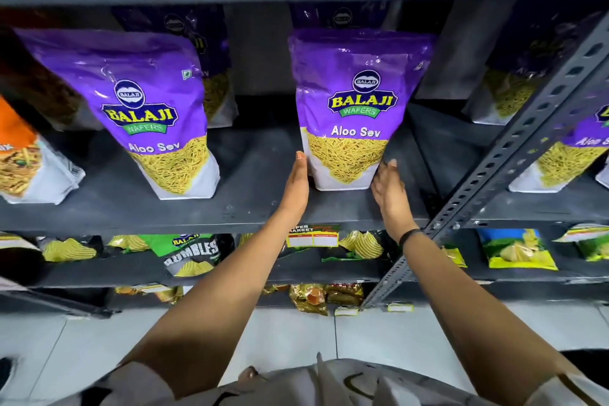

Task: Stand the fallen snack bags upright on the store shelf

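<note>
A purple Aloo Sev snack bag stands upright in the middle of the dark grey shelf. My left hand lies flat against the bag's lower left edge, fingers straight. My right hand is at the bag's lower right corner, fingers spread, touching or just off it. Neither hand grips the bag. A second purple Aloo Sev bag stands upright to the left, leaning slightly. More purple bags stand behind both, in shadow.
An orange-topped snack bag stands at the far left. A slotted metal upright runs diagonally on the right, with further purple bags beyond it. Lower shelves hold green and yellow chip bags. A price label hangs on the shelf edge.
</note>
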`<state>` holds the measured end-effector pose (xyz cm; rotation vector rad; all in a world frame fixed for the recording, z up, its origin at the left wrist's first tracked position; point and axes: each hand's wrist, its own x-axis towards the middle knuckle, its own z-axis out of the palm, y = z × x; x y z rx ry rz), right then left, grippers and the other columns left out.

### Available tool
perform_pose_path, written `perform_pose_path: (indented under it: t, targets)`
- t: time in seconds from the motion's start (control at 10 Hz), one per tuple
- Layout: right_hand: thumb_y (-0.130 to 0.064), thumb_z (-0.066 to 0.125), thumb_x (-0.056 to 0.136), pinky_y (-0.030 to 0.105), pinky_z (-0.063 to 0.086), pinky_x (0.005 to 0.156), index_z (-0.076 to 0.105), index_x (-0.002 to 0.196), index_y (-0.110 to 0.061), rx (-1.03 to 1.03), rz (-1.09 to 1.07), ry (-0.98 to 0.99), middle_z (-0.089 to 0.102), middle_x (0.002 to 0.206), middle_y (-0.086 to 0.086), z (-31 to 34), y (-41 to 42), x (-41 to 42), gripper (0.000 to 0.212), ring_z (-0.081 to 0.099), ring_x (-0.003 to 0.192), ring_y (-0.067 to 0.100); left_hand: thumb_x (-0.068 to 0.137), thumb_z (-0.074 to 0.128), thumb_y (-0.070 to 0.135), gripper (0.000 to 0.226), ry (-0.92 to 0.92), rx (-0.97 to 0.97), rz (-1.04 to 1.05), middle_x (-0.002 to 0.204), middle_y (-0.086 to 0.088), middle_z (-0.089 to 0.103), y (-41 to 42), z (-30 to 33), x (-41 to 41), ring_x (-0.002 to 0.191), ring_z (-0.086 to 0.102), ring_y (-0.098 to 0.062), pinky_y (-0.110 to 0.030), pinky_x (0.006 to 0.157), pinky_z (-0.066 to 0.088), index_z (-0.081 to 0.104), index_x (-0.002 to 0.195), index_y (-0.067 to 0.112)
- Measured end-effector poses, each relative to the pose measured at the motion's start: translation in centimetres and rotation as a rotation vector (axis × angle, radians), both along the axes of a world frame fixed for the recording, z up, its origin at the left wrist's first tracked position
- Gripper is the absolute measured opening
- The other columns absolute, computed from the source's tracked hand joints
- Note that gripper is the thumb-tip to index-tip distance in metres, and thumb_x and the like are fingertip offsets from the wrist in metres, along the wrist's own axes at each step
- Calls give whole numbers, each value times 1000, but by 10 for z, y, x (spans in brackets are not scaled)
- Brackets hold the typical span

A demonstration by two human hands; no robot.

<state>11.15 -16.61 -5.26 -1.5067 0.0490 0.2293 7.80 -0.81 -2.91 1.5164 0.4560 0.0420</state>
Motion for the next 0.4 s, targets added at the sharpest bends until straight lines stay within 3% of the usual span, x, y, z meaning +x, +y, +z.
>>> perform_pose_path:
  t: [0.1,0.2,0.3,0.4]
  targets:
    - [-47,22,100,9,37,95,45,126,-29,36,36,14,48,145,-2,-4,8,0,39,52,113,-2,81,17,72,79,13,-17,1,152,1,37,7,-5,-5,139,32,-16,-44,120,20,33,142,25]
    - [-47,25,100,8,42,86,50,119,-30,23,49,-39,58,121,-15,-6,12,-2,36,56,98,-13,65,19,82,94,56,-9,-1,152,4,35,16,-12,-5,140,31,-14,-45,120,20,32,142,29]
    - [-46,26,100,6,45,84,55,110,-33,65,3,0,60,108,-23,-5,15,-6,34,57,94,-13,79,19,74,80,50,15,-36,152,5,34,18,-3,-7,139,31,-12,-41,121,18,31,143,27]
    - [-52,39,93,30,43,105,63,105,-29,39,-201,-12,65,113,-9,0,18,-12,36,59,108,6,98,26,44,51,-11,99,52,140,5,43,13,1,-17,128,38,-9,-23,110,23,37,139,16]
